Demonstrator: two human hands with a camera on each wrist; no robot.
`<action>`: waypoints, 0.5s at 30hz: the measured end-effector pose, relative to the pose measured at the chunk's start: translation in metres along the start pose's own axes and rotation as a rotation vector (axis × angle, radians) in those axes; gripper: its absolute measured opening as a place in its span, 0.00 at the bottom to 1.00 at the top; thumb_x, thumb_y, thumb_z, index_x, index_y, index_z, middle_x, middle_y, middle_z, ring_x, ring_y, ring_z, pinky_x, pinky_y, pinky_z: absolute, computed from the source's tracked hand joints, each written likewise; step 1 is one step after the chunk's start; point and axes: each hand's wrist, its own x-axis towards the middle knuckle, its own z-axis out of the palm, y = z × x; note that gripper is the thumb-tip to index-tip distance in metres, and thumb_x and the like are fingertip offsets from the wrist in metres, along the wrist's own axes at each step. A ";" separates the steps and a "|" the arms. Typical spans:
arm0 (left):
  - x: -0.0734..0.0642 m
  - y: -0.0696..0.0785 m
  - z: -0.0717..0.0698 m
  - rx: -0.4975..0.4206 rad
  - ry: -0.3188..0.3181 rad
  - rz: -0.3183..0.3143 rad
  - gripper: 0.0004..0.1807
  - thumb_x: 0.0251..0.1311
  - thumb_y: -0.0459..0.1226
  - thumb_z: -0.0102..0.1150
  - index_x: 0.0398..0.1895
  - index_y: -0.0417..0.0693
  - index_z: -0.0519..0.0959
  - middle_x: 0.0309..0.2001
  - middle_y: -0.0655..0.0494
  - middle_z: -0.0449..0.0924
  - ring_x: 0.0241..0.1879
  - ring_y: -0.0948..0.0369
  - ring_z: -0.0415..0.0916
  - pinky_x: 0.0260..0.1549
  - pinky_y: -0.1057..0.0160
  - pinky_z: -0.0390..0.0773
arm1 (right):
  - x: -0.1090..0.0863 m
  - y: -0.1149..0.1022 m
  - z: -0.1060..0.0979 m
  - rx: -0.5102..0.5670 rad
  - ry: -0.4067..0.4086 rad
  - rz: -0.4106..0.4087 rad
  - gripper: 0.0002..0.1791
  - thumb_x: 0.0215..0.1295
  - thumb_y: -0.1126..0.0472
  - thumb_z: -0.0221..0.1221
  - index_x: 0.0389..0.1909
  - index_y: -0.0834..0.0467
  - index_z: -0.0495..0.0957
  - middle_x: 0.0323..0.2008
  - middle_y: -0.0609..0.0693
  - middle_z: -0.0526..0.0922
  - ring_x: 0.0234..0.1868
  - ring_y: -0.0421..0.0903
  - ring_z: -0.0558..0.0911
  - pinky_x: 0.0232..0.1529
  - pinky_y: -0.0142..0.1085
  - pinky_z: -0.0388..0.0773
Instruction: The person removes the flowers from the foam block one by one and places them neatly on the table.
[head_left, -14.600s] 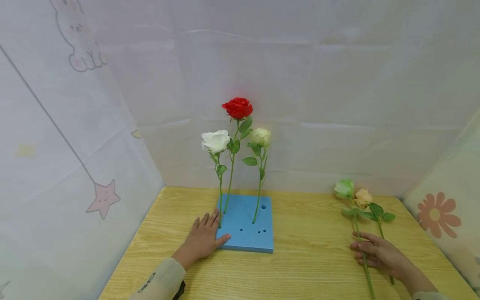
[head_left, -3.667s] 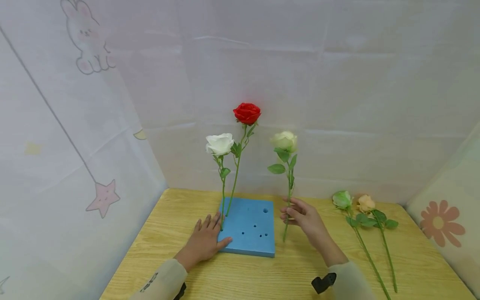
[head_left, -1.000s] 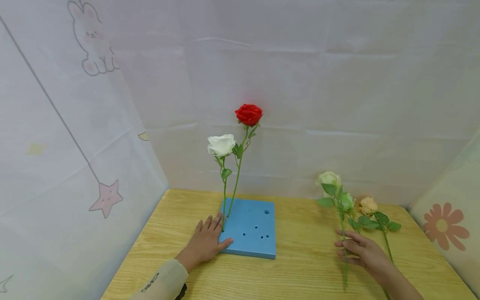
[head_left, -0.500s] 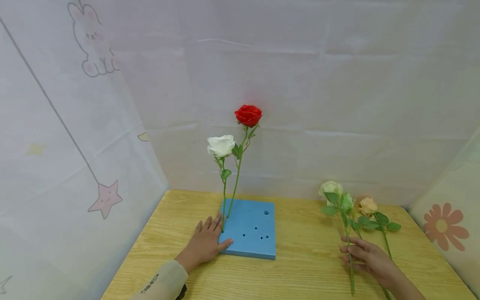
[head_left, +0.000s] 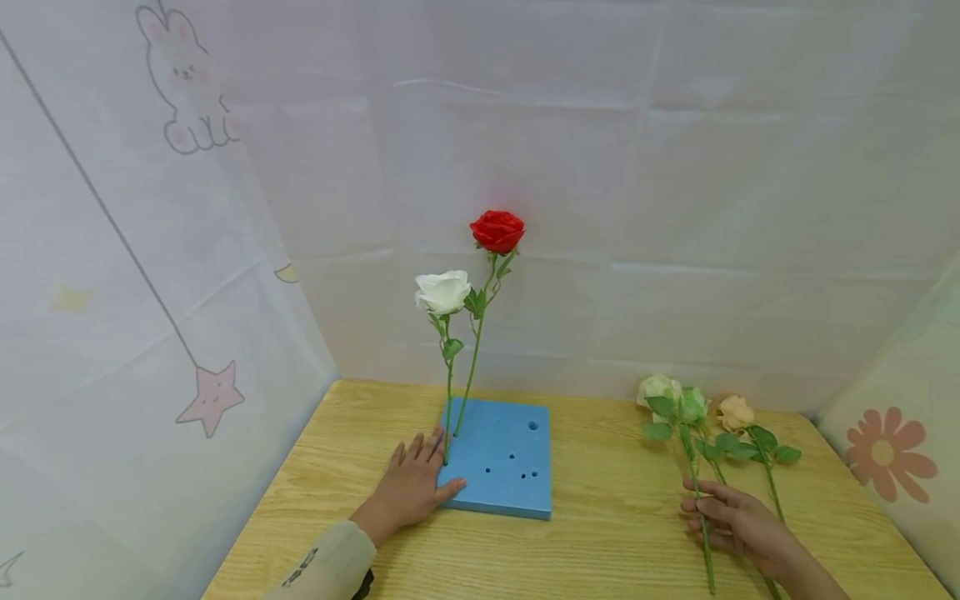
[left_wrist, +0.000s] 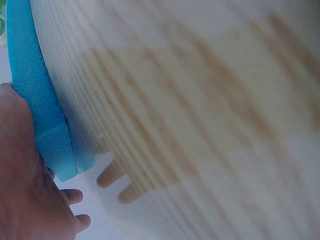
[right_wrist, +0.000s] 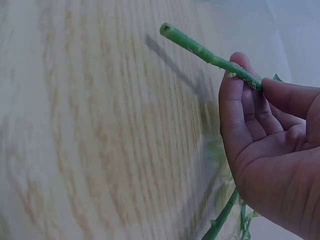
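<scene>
My right hand [head_left: 738,523] pinches the stem of a pale cream-green rose [head_left: 658,390] at the right of the table, beside two roses lying there. In the right wrist view the cut end of its stem [right_wrist: 192,46] sticks out past thumb and fingers, casting a shadow on the wood. My left hand [head_left: 405,490] rests on the left edge of a blue foam block [head_left: 498,435], fingers spread, thumb on top; the left wrist view shows the hand [left_wrist: 22,185] against the block's side. A red rose [head_left: 498,232] and a white rose [head_left: 442,292] stand in the block.
A light green rose [head_left: 694,405], partly behind the held one, and a peach rose [head_left: 736,412] lie on the wooden table [head_left: 600,517]. Several holes show in the block's top. A pale patterned cloth [head_left: 555,167] hangs behind and at both sides.
The cream-green rose, earlier standing in the block, came out in my right hand, travelled right and sank low beside the lying roses. My left hand stayed at the block.
</scene>
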 end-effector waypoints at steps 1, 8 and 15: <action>0.000 0.000 0.000 0.003 -0.001 -0.001 0.53 0.67 0.74 0.29 0.81 0.45 0.55 0.82 0.51 0.42 0.79 0.41 0.45 0.72 0.33 0.49 | 0.001 0.001 0.000 -0.009 0.006 0.004 0.35 0.81 0.56 0.51 0.79 0.68 0.50 0.56 0.51 0.82 0.52 0.49 0.85 0.54 0.45 0.82; 0.001 0.000 -0.001 0.000 -0.014 0.000 0.54 0.67 0.74 0.29 0.81 0.45 0.53 0.82 0.50 0.42 0.79 0.40 0.45 0.71 0.32 0.48 | 0.006 0.007 -0.003 -0.027 0.005 0.027 0.35 0.80 0.56 0.51 0.78 0.69 0.51 0.54 0.50 0.83 0.50 0.48 0.85 0.52 0.43 0.83; 0.000 0.000 0.000 0.000 0.001 0.007 0.53 0.67 0.74 0.29 0.80 0.45 0.55 0.82 0.50 0.43 0.79 0.40 0.45 0.71 0.33 0.49 | 0.009 0.008 -0.005 0.008 -0.024 0.029 0.35 0.81 0.57 0.49 0.78 0.70 0.49 0.53 0.50 0.84 0.49 0.47 0.86 0.53 0.44 0.82</action>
